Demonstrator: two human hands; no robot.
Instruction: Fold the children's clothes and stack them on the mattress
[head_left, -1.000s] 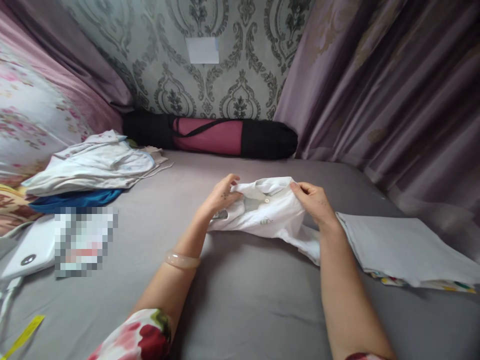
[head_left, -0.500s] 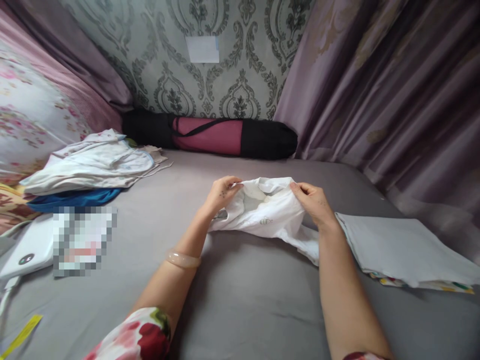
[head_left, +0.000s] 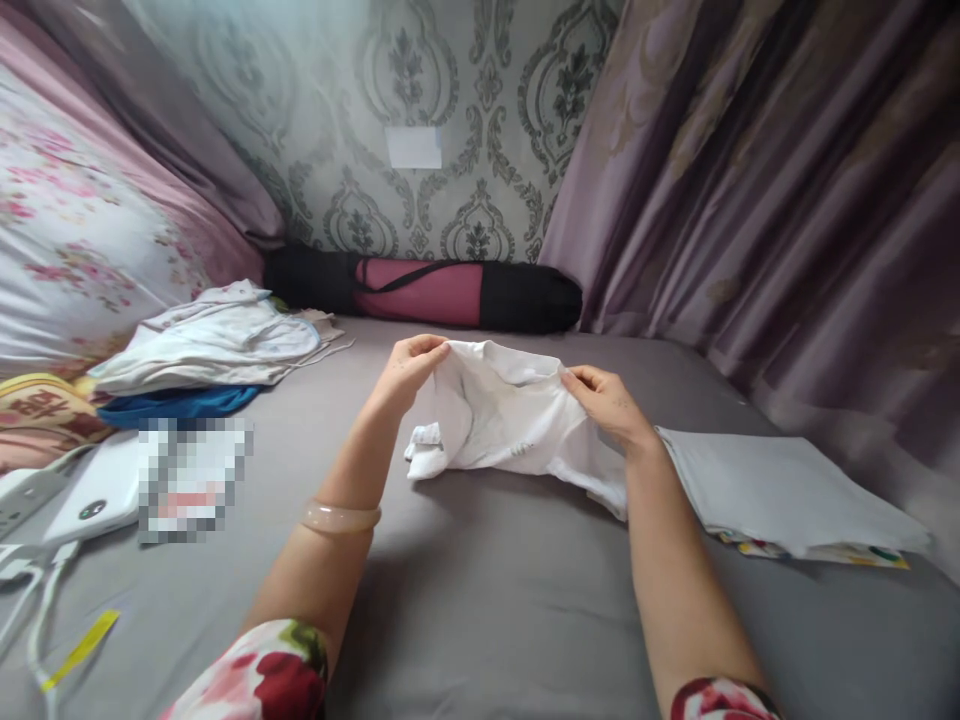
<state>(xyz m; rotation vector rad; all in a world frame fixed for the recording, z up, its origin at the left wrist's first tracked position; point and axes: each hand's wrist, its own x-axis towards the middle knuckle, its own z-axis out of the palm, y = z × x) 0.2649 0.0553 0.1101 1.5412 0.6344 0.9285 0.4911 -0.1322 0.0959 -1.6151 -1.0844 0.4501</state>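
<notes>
A small white garment (head_left: 517,415), seemingly a baby's shirt with sleeves and a faint grey print, hangs between my two hands over the grey bed sheet. My left hand (head_left: 411,368) pinches one upper corner of it between thumb and fingers. Another upper corner is gripped by my right hand (head_left: 606,400) in the same way. The top edge stretches between them, and the lower part droops to the sheet, with a short cuff at the left and a sleeve at the right. Part of the right sleeve is hidden behind my right forearm.
Folded white cloth (head_left: 787,490) lies to the right. At the left are a pile of clothes (head_left: 217,340), a white power bank (head_left: 97,500) with cables, and a yellow strip (head_left: 86,648). A black and maroon roll bag (head_left: 420,293) rests against the wall.
My left hand has moved left and slightly up, pulling the garment's top edge wider and straighter. My right hand keeps its hold. The view has shifted a little.
</notes>
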